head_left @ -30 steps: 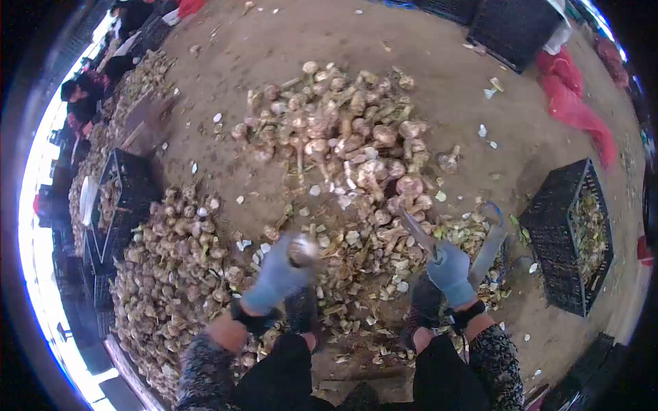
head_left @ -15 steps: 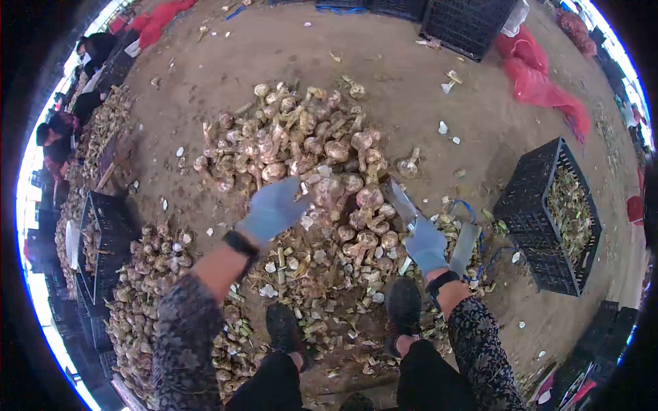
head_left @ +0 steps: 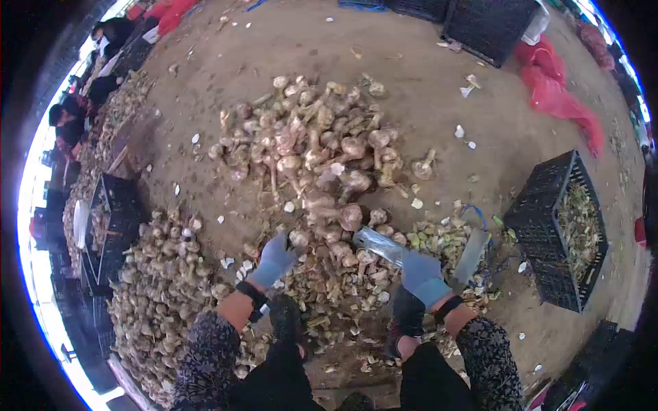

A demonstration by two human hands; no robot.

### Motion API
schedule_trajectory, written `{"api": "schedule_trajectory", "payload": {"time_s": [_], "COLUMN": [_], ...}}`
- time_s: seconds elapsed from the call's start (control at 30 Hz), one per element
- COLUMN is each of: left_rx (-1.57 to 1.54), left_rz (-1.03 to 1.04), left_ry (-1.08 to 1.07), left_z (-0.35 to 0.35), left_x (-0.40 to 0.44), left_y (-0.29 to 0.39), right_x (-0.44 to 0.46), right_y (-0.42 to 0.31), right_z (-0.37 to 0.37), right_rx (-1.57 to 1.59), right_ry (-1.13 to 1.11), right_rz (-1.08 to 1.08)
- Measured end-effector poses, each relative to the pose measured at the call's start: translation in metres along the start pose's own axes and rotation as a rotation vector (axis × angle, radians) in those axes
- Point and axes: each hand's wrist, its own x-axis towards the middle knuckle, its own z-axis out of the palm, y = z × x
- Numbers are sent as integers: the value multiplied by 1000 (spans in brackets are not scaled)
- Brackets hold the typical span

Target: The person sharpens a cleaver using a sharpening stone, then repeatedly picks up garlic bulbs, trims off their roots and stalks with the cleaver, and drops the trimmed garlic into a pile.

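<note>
My left hand, in a blue-grey glove, has its fingers closed round a garlic bulb at the near edge of the heap. In my right hand, gloved alike, is a knife whose broad blade points left over the bulbs. Beyond both hands spreads a heap of garlic with stems. Cut stems and peel litter the ground between my shoes. A second, flat metal blade stands beside a blue cord, right of my right hand.
A large pile of trimmed bulbs lies at left, beside a black crate. Another crate with stem scraps stands at right. Red netting lies at upper right. People are at the far left.
My left hand has come back from the heap toward me and closed on a bulb. The knife in my right hand has swung to point left, its blade lower.
</note>
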Motion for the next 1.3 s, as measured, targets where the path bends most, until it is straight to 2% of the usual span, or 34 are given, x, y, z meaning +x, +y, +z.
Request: {"api": "schedule_trajectory", "payload": {"time_s": [0.03,0.07,0.1,0.13,0.17,0.23,0.3,0.37,0.4,0.47,0.57,0.6,0.73,0.77,0.8,0.87,0.9,0.93,0.97,1.0,1.07,1.1,1.17,1.2,1.27,1.3], "left_rx": [-303,-563,-698,-830,-838,-1293,-1191,-1136,-1138,-962,-912,-916,-1364,-1365,-1050,-734,-1391,-1720,-2002,-2010,-1993,-1557,-1101,-751,-388,-572], "left_rz": [18,28,-62,-159,-160,-63,15,123,121,289,330,327,191,189,218,244,-188,-397,-692,-444,-202,-1,176,322,462,326], "left_ry": [26,38,-18,-62,-58,-200,-221,-320,-317,-233,-235,-230,-326,-326,-277,-229,-546,-722,-859,-713,-566,-306,-69,74,208,178], "left_z": [19,20,24,11,9,14,25,24,25,26,10,9,24,28,30,38,53,51,48,22,13,23,29,30,41,60], "left_x": [-5,-22,-40,-64,-78,-94,-92,-95,-95,-97,-94,-94,-89,-87,-84,-78,-68,-69,-71,-88,-97,-98,-102,-104,-104,-99], "left_y": [-38,-37,-34,-4,18,41,54,73,79,82,78,76,68,62,55,47,34,36,40,66,80,76,75,74,68,56], "right_x": [-4,-10,-14,-17,-20,-25,-28,-37,-37,-40,-35,-34,-34,-37,-38,-36,-35,-34,-32,-31,-28,-27,-25,-25,-23,-23], "right_y": [-2,-1,-1,-3,-5,-10,-29,-67,-81,-102,-108,-107,-113,-116,-119,-119,-119,-119,-119,-118,-115,-113,-108,-106,-97,-93], "right_z": [6,12,15,7,-1,-10,1,-22,-22,-19,-20,-26,-28,-33,-36,-34,-34,-35,-35,-35,-29,-26,-25,-25,-12,-7], "right_rx": [2,144,284,402,395,703,730,704,703,627,636,541,420,401,386,372,355,356,361,367,364,361,340,320,346,369], "right_ry": [-9,108,226,279,277,163,203,112,109,140,116,67,130,163,196,146,98,100,118,137,160,182,149,116,133,147], "right_rz": [-16,42,106,143,137,81,55,-121,-124,-272,-284,-342,-408,-439,-467,-453,-442,-441,-445,-449,-448,-447,-433,-422,-445,-469]}}
